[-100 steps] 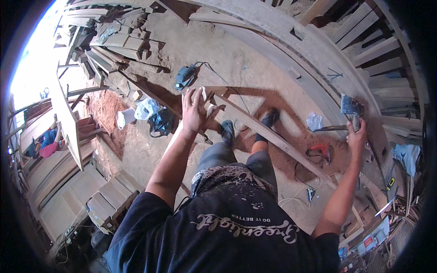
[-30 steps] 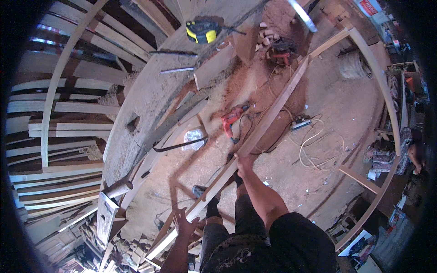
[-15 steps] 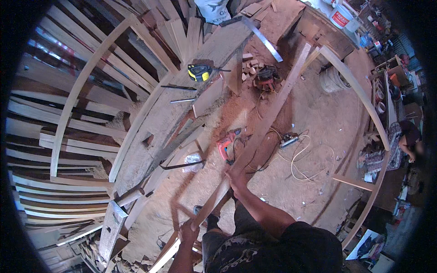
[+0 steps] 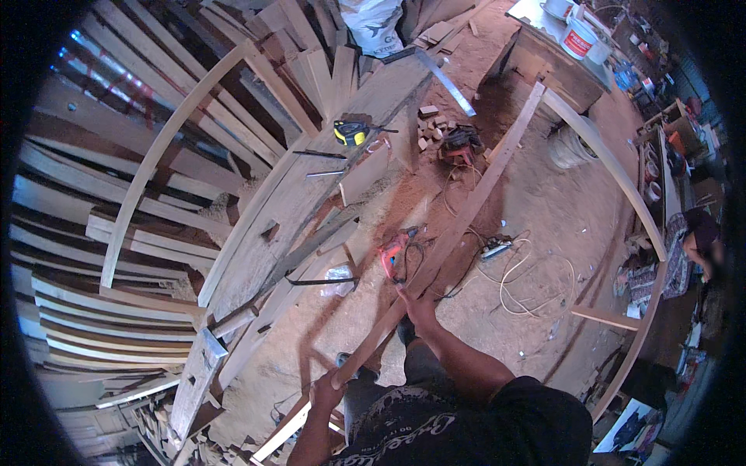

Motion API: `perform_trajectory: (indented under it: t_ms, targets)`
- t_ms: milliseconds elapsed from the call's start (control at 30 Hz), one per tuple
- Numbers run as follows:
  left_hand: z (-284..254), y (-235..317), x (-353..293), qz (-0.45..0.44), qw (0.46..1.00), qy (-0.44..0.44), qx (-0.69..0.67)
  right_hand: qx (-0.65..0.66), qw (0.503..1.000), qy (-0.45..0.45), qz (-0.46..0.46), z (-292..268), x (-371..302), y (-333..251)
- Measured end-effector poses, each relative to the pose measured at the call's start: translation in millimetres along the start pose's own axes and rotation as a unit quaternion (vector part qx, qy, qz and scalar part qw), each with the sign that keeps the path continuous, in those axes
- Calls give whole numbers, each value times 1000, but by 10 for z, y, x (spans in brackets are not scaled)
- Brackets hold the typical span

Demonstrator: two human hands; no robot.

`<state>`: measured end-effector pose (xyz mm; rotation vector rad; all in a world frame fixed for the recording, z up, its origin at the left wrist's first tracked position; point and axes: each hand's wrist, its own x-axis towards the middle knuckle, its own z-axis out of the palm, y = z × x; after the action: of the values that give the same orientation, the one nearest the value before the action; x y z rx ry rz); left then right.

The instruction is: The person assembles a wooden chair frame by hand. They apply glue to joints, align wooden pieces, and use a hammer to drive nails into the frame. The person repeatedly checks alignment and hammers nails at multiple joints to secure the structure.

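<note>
A long straight wooden board point(image 4: 451, 233) slants across the view from lower left to upper right. Around its near end is wrapped my left hand point(image 4: 325, 392). Farther up, my right hand point(image 4: 420, 312) is closed on the same board, fingers partly hidden. At its far end the board meets a curved wooden rail point(image 4: 614, 161), which bows round my right side. A short wooden crosspiece point(image 4: 606, 317) juts inward from that curve. Beyond my right hand, a red and black corded power tool point(image 4: 395, 252) lies on the ground.
At left stands a thick wooden bench point(image 4: 256, 241) bearing a yellow-black tape measure point(image 4: 351, 133). Curved timbers point(image 4: 116, 334) are stacked beyond it. Another power tool point(image 4: 461, 146), a coiled cable point(image 4: 536, 303) and a bucket point(image 4: 571, 146) are on the ground. Another person point(image 4: 699, 248) sits far right.
The whole view has shifted slightly, with most things now lower and farther right. Both hands keep their grip on the board, whose angle has changed a little.
</note>
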<state>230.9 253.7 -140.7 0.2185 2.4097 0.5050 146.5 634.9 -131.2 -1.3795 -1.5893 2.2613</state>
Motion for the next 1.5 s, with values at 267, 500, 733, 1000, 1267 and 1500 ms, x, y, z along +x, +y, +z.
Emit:
perform_trajectory:
  t_ms: [267,500,733,1000,1267,1500]
  targets:
    - [186,-142,105,-39,998,-18,-34,-133,987,13,-85,-201,526,620]
    - [80,-111,-412,-69,994,71,50,-331,897,9,-293,-311,250,333]
    - [-13,-320,-1513,-83,904,387,-162,-477,662,-334,-472,1025,-1447,200]
    - [472,-2125,-3040,-462,627,617,-115,-519,370,-711,-298,3103,-3077,1912]
    - [437,-3912,-3892,-620,651,413,-146,-620,185,-758,-88,4721,-4871,4380]
    - [373,-4166,-3799,-620,637,396,-230,-509,233,-827,-52,4616,-4855,5023]
